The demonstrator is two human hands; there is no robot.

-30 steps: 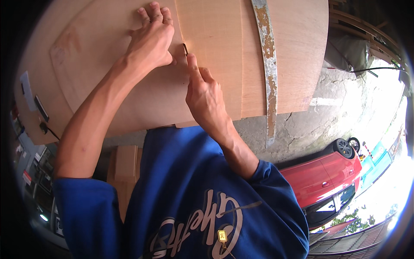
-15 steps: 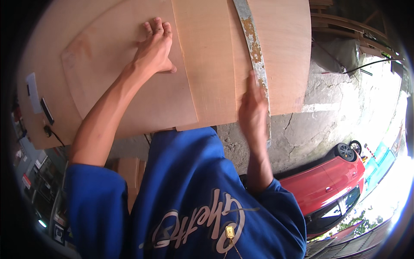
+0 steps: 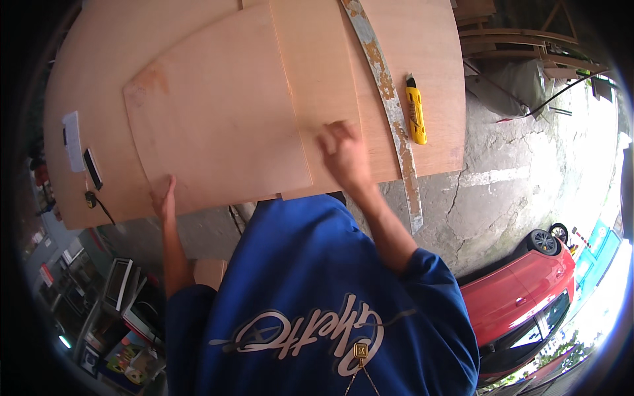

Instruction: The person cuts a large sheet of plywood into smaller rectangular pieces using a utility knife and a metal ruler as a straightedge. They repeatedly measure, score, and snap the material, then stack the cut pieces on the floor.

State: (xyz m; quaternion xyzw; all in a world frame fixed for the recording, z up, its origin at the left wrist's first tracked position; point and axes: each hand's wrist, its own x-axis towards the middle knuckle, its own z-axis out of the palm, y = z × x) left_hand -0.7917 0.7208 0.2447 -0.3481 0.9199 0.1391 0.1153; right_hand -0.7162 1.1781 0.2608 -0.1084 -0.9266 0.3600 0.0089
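Note:
A cut plywood sheet [image 3: 211, 112] lies on a larger plywood board [image 3: 99, 72]. At its near left corner my left hand [image 3: 164, 200] grips the edge, thumb on top and the other fingers partly hidden. My right hand [image 3: 347, 158], slightly blurred, hovers over or just touches a narrower plywood strip [image 3: 320, 72] beside that sheet. Its fingers are apart and loosely bent, holding nothing. Further right, a worn metal straightedge [image 3: 389, 92] crosses the plywood and sticks out past the near edge. Just right of it rests a yellow utility knife [image 3: 415, 112].
Near the board's left edge lie a paper sheet [image 3: 72, 140], a dark flat phone-like object [image 3: 93, 169] and a tape measure [image 3: 91, 198]. Cracked concrete floor [image 3: 489, 204] spreads to the right, with a red car [image 3: 522, 290] parked there. Timber pieces [image 3: 515, 46] stand at the far right.
My left hand has moved from the sheet's middle to its near left corner. My right hand has left the straightedge and shifted left. The utility knife now shows on the plywood.

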